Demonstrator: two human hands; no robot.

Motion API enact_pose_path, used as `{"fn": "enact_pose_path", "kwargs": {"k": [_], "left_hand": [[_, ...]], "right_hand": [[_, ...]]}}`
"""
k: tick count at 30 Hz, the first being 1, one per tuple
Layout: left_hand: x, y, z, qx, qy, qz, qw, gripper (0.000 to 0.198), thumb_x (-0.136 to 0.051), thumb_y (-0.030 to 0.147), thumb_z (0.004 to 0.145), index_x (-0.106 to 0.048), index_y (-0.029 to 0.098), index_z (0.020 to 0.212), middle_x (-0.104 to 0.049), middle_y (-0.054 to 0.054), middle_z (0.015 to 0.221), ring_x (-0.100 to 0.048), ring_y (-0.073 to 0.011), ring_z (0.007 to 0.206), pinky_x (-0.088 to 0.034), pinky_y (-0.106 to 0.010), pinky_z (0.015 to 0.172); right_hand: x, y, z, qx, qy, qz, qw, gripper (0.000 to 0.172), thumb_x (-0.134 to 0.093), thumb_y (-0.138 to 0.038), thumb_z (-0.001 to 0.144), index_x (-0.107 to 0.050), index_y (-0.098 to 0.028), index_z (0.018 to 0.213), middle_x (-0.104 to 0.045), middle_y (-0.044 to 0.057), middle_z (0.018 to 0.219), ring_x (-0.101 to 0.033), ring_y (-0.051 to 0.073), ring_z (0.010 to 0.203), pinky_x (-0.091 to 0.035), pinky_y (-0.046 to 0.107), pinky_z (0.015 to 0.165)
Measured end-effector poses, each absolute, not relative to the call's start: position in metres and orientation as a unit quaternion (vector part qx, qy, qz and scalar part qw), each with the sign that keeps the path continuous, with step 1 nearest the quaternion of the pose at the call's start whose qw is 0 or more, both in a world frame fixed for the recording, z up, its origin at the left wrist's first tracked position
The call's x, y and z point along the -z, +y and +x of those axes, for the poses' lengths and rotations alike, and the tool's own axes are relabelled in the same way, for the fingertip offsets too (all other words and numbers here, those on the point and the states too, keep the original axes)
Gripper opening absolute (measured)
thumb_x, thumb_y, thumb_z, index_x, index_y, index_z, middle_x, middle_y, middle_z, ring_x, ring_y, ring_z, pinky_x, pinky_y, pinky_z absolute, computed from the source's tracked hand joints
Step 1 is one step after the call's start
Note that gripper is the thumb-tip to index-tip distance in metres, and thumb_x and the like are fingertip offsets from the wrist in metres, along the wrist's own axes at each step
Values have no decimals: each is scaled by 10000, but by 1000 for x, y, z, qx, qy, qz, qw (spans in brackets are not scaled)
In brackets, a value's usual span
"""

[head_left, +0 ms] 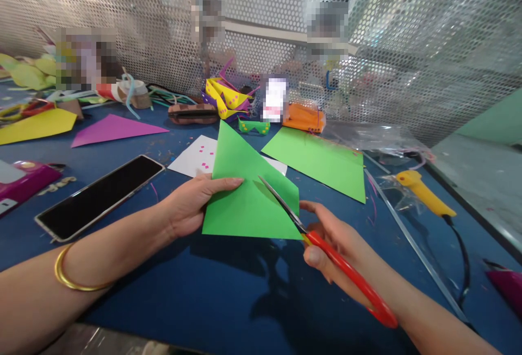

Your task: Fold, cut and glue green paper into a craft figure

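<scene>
My left hand (196, 203) pinches a sheet of green paper (244, 208) by its left edge, thumb on top. The sheet is held above the table, its upper part rising to a point. Red-handled scissors (346, 273) are in my right hand (330, 235), which is closed around them. One blade lies over the front of the green paper near its right side; whether the other passes behind it is hidden. The right fingertips are close to the paper's right edge.
On the blue table (228, 290) lie a black-screened phone (101, 194), purple paper (116, 131), white paper with pink squares (191, 156), another green sheet (322, 162), a yellow glue gun (424, 192) and a long clear strip (411, 241). A perforated metal panel (261, 29) stands behind.
</scene>
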State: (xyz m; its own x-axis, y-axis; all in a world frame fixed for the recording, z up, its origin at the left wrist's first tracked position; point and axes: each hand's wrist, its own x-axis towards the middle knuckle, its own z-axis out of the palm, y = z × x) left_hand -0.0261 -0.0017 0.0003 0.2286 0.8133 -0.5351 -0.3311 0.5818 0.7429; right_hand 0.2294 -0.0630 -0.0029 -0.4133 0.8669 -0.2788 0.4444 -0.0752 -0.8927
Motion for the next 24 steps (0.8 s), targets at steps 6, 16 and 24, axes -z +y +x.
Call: {"fn": "enact_pose_path", "kwargs": {"k": [6,16,24], "left_hand": [[-4,-3,-25,-384,500,243,737,302,-721,88,767,-698,91,1068,-775,-167,945,-756,-285,774,-643,-420,737],[-3,-4,-24,-379,506,248,734,308,-733,88,739,-701,96,1046,-780,-159,910,-759,-313,798,-651,-405,708],[-1,-3,-25,-386,496,247,738,361,-740,79,735,-686,102,1091,-779,-156,936,-760,-298,791,-648,-412,725]], "right_hand": [[2,-62,230,-538,-655,-491,201,815,-588,-671,823,-317,-167,1402,-477,-37,723,-416,92,527,-373,238,448],[3,-65,230,-480,-704,-487,192,605,-491,-766,821,-523,-183,984,-353,-66,640,-295,89,537,-238,251,458],[2,-65,225,-488,-680,-512,191,517,-592,-699,810,-521,-192,879,-338,-80,596,-287,78,507,-232,238,428]]}}
